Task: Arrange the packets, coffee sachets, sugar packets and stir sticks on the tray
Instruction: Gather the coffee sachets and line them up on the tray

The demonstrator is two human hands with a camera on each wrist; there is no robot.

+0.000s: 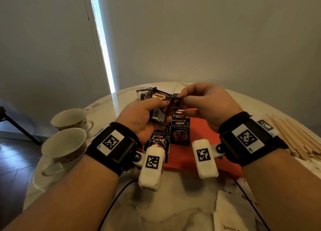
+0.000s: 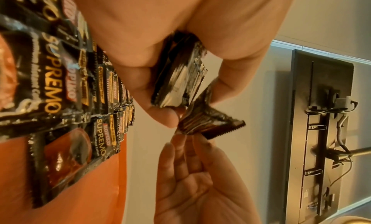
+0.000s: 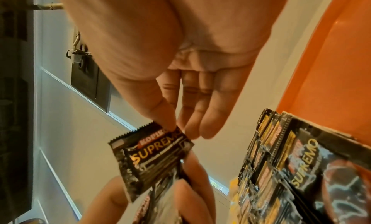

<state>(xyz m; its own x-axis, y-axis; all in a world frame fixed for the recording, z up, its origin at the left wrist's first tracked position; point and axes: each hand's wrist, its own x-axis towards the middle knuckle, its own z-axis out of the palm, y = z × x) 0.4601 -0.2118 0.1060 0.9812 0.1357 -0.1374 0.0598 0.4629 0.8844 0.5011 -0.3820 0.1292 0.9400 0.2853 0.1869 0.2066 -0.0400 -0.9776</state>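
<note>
My left hand (image 1: 154, 109) grips a small stack of black coffee sachets (image 2: 180, 78) above the orange tray (image 1: 205, 131). My right hand (image 3: 176, 127) pinches the top corner of one sachet (image 3: 152, 154) between thumb and fingertips, right beside the stack. Overlapping rows of the same sachets (image 1: 179, 131) lie on the tray below both hands. More sachets (image 1: 147, 93) lie on the table beyond the tray. A heap of wooden stir sticks (image 1: 295, 136) lies at the right. White sugar packets (image 1: 232, 218) lie at the near right.
Two empty cups (image 1: 69, 119) (image 1: 62, 147) stand at the round marble table's left edge (image 1: 34, 176). A black cable (image 1: 112, 203) runs across the near tabletop. A wall rises just behind the table.
</note>
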